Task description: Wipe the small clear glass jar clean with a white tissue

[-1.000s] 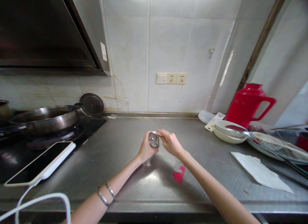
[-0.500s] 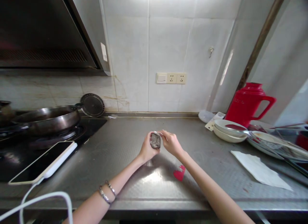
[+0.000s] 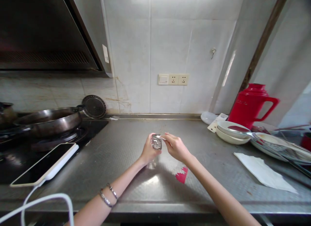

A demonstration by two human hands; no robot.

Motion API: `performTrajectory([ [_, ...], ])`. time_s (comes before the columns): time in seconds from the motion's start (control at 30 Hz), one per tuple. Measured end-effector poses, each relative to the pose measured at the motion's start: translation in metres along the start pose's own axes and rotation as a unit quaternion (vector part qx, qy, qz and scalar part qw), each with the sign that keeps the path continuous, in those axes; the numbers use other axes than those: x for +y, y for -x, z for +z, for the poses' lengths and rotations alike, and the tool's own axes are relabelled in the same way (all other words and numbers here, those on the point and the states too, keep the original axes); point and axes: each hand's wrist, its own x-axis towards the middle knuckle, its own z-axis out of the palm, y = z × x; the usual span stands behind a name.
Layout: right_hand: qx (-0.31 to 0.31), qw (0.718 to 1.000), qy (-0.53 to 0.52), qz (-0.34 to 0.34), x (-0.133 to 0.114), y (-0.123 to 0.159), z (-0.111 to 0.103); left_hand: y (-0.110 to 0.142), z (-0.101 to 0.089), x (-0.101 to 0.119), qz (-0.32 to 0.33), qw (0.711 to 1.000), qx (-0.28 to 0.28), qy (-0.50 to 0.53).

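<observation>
Holding 1 glassy container point(image 3: 157, 143), left hand point(image 3: 149, 149) fingers wrap it; right hand point(image 3: 177, 147) fingers pinch something pale point(image 3: 162, 138) at its rim.

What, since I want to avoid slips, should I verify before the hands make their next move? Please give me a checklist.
1. Left hand holding the small clear container: ok, closed around its side.
2. Right hand at the container's upper right edge: ok.
3. What, if anything, the right hand pinches: cannot tell, too small.
4. Container's contents: cannot tell.
5. A hand free for something else: not ok, both are busy at the container.
6. Phone apart from both hands: ok, it lies well to the left.
</observation>
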Motion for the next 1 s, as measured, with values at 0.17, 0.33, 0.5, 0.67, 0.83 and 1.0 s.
performTrajectory([
  [0.17, -0.032, 0.999, -0.023, 0.015, 0.005, -0.023, -0.010, -0.001, 0.002, 0.003, 0.049, 0.998, 0.005, -0.028],
  [0.33, -0.197, 0.978, 0.025, -0.063, -0.002, -0.042, -0.008, 0.000, 0.003, 0.002, 0.027, 0.999, 0.000, -0.047],
  [0.5, -0.218, 0.968, 0.083, -0.096, -0.008, -0.041, -0.005, 0.001, 0.004, 0.000, 0.028, 0.998, 0.009, -0.057],
  [0.67, -0.186, 0.971, 0.085, -0.121, -0.009, -0.030, -0.002, 0.000, 0.004, -0.003, 0.025, 0.997, 0.021, -0.076],
  [0.83, -0.159, 0.981, 0.044, -0.103, -0.017, -0.020, -0.002, -0.002, 0.002, -0.009, 0.050, 0.992, 0.043, -0.107],
  [1.0, -0.109, 0.992, -0.058, -0.015, -0.014, -0.015, 0.001, -0.003, 0.001, -0.008, 0.017, 0.998, 0.012, -0.066],
])
